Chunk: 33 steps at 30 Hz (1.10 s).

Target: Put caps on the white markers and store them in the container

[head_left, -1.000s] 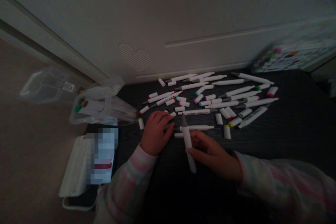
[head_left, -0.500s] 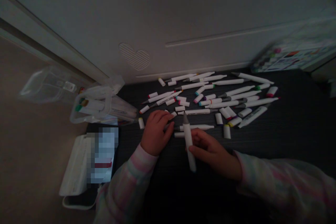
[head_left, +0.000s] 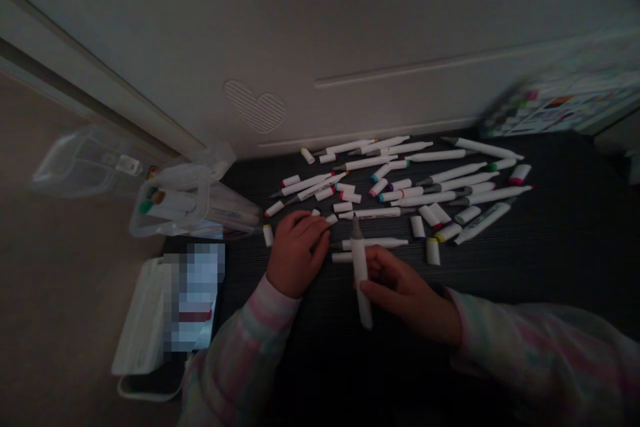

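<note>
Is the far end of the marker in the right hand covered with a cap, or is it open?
Open: the marker in the right hand shows its grey tapered tip there, without a cap.

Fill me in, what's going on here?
A person's right hand holds a white marker over a dark table, grey tip pointing away from them. The left hand lies palm down, fingers loosely bent, beside some loose caps. More white markers lie scattered beyond the hands, many with grey tips bare. On the left, a clear case stands open with markers inside.
</note>
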Tool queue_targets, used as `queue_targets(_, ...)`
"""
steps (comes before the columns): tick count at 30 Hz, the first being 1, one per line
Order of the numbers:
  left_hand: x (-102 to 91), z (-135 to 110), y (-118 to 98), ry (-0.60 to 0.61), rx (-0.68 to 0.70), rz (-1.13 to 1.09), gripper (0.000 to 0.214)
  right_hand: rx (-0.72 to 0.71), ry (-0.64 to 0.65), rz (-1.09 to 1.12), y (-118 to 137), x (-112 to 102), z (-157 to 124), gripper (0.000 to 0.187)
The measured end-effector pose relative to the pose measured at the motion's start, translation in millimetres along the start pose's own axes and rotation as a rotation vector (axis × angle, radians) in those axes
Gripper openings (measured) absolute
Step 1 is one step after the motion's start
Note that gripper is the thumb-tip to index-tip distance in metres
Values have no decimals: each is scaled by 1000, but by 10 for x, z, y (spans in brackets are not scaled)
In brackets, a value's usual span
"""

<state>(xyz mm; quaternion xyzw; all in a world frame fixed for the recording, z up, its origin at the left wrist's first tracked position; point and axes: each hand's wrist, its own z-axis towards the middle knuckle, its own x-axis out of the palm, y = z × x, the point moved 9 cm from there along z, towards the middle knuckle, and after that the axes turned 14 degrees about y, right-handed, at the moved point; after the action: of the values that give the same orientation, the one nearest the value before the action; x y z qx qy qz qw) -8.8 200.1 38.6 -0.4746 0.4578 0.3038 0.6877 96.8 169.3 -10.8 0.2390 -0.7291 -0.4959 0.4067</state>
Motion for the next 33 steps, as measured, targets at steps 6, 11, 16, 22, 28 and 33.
queue_targets(6,-12,3,-15,1,0,17,15,-17,4,-16,-5,-9,-3,15)
queue_targets(11,-3,-1,-14,7,-2,33,17,-5,3,-23,-18,-13,-16,16)
queue_targets(16,52,0,-9,61,-10,56,18,15,-3,18,-29,-11,-3,16)
queue_targets(22,81,7,-15,92,-13,73,17,9,-4,26,-49,-15,-7,17)
queue_targets(28,44,0,-18,33,-14,76,16,14,-45,134,-35,-48,12,19)
queue_targets(33,-25,-16,-27,-38,0,72,14,-34,-97,194,-23,-122,8,19)
